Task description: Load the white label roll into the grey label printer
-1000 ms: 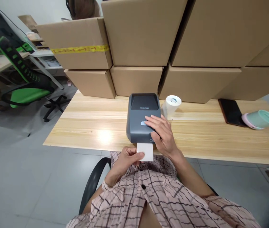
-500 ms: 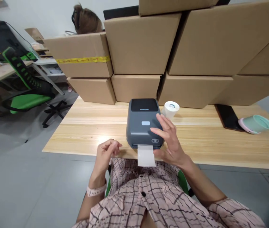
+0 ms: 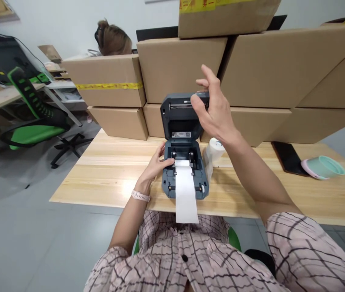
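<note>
Label printer (image 3: 183,178) sits at the tabletop (image 3: 108,174) front edge, its lid (image 3: 180,115) raised upright against the stacked cardboard boxes (image 3: 178,65). Right hand (image 3: 215,109) is clamped on the lid's top edge. Left hand (image 3: 155,166) rests loosely spread on the base's left wall, gripping nothing, just beside the white label strip (image 3: 186,194) that runs out the front and hangs over the edge. A spare roll (image 3: 213,152) stands just right of the printer.

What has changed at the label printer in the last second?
The printer lid has swung up and open; the right hand holds its top edge. The left hand let go of the label strip and moved to the left side of the printer base. The strip hangs out longer. Unmoved: spare roll, phone, cup.
</note>
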`<state>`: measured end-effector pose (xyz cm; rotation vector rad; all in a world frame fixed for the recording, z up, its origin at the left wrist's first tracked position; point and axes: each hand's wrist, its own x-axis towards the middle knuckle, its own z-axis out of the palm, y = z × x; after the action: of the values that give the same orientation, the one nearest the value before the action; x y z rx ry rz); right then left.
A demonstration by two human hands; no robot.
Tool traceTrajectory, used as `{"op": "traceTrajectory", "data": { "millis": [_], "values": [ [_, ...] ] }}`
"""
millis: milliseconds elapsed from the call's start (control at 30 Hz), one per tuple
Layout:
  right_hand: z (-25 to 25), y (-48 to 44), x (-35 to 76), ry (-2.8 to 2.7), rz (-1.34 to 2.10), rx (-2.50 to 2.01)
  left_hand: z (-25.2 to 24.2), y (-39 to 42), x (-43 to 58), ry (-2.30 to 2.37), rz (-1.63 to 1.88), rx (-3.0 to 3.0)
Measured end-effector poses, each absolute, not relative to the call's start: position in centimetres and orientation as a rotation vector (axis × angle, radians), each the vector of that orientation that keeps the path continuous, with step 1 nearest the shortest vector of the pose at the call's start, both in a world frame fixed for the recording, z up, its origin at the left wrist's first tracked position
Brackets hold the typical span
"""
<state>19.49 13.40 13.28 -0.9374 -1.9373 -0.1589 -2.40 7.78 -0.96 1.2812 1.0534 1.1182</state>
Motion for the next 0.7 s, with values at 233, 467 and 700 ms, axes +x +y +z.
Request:
{"op": "traceTrajectory", "data": {
  "millis": [233, 467, 700],
  "values": [
    [10.1, 10.6, 19.5, -2.359, 0.099, -1.035, -1.3, 7.2, -2.5, 0.999, 1.07, 1.255],
    [7.0, 13.7, 17.6, -3.099, 0.487, -1.23, -1.9, 7.6, -2.8, 0.987, 1.07, 1.305],
    [6.8, 15.1, 17.1, -3.284, 0.841, -0.868, -2.8, 8.6, -4.0, 0.869, 0.987, 1.341]
  ]
}}
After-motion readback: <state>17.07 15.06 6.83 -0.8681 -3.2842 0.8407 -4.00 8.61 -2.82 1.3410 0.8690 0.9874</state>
